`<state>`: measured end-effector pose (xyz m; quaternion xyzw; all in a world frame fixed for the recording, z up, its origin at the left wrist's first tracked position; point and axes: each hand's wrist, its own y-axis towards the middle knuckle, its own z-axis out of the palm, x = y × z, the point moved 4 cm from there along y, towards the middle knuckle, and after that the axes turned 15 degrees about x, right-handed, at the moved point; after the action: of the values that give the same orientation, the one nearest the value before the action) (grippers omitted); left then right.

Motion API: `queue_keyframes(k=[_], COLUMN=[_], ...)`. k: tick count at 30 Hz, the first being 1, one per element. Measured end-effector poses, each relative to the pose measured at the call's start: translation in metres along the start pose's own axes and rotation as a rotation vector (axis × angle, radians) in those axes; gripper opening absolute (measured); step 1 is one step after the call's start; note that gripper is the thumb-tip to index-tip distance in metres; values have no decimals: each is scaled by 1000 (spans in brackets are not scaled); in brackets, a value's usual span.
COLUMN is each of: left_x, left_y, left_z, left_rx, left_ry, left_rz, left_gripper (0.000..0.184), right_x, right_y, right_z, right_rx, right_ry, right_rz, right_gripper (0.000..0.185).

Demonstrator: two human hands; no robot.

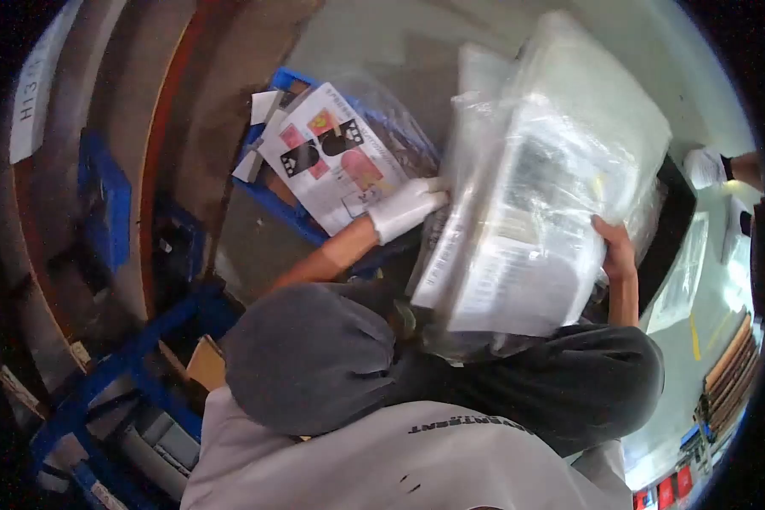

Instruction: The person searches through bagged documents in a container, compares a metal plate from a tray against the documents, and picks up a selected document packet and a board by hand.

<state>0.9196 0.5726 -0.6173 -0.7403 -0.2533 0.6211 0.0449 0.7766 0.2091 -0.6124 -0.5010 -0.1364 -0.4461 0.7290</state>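
A thick stack of clear plastic bags [561, 170] with printed sheets inside leans over my lap, tilted up to the right. My left hand [408, 209], in a white glove, grips the stack's left edge, its fingertips partly hidden by the plastic. On the other side my right hand [618, 248], bare, holds the right edge with the thumb on top and the other fingers hidden underneath. Left of the stack, a printed sheet [336, 157] with black and pink shapes lies on a blue crate [285, 197], close to my gloved hand.
Brown shelving [149, 178] with blue bins [106, 204] runs along the left, one upright labelled H13. More blue crates [127, 370] stand at lower left. A person's shoe [705, 168] is at the right edge. Stacked brown boards [731, 365] lie at lower right.
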Motion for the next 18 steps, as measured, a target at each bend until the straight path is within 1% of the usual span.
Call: queue_keyframes(k=[1, 2, 3, 4, 5, 6, 7, 8, 9, 11, 12, 14, 15, 17, 18], left_x=[6, 5, 2, 2, 18, 35, 22, -21, 40, -18, -17, -21, -20, -26, -29], left_y=[-1, -1, -4, -6, 2, 0, -8, -17, -1, -8, -8, -3, -6, -12, -14], left_z=[6, 4, 13, 22, 22, 34, 38, 23, 47, 31, 32, 33, 32, 28, 30], left_rx=[-41, -101, -162, -331, -364, -275, -181, -204, -130, -101, -106, -92, -102, -69, -72], left_ry=[340, -192, -724, -891, -1021, -1163, -1303, -1091, -852, -667, -665, -742, -737, -771, -956], left_rz=[226, 5, -211, -177, -40, -71, -101, -48, -108, -78, -72, 28, 32, -5, 38], left_gripper=[42, 45, 48, 53, 57, 60, 63, 67, 52, 51, 51, 58, 58, 63, 58], right_x=[5, 5, -3, -8, -14, -22, -31, -38, -43, -38, -33, -32, -33, -26, -21], right_y=[11, 17, 25, 28, 28, 29, 29, 28, 29, 25, 22, 22, 22, 20, 18], right_z=[15, 26, 17, 23, 31, 30, 26, 23, 21, 28, 42, 48, 51, 58, 62], right_rx=[-23, -66, -135, -142, -151, -138, -164, -192, -186, -140, -193, -201, -211, -196, -190], right_ry=[-272, -459, -632, -550, -471, -476, -396, -311, -308, -226, -79, -141, -196, -211, -222], right_rz=[-20, 65, 59, 36, 9, 7, 21, 41, 43, 39, 90, 92, 100, 77, 52], right_gripper=[51, 55, 58, 60, 61, 61, 62, 62, 62, 61, 58, 58, 57, 57, 57])
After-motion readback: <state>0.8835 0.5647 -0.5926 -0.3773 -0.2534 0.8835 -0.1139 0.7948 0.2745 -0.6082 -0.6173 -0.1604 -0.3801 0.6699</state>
